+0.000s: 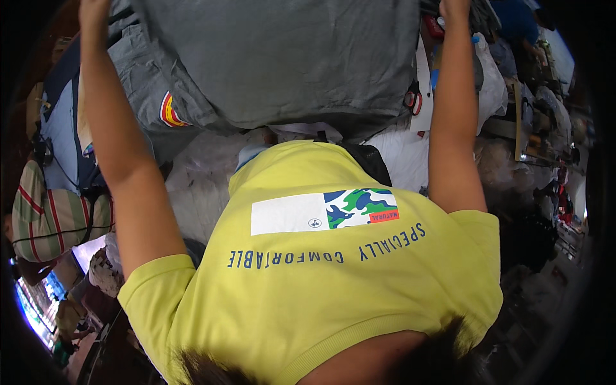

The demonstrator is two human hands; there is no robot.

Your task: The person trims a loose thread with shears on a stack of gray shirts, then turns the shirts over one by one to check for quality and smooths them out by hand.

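Observation:
A dark grey cloth garment [276,61] lies spread out in front of me between my two stretched arms. At the far left corner of the cloth, the base of my left hand [95,9] just shows; the frame edge cuts off its fingers. My right hand [454,8] reaches up past the garment's right side, with its fingers also out of the picture. Under the left part of the cloth is more grey fabric, bearing a curved red, yellow and white patch [171,110]. Whether either hand grips the cloth cannot be seen.
Scissors [414,101] with red and black handles lie right of the garment, on a white sheet [423,119]. A white plastic bag [493,80] is beyond my right forearm. At the left sits a person in a striped shirt [58,215]. Wooden boards [518,119] stand at right.

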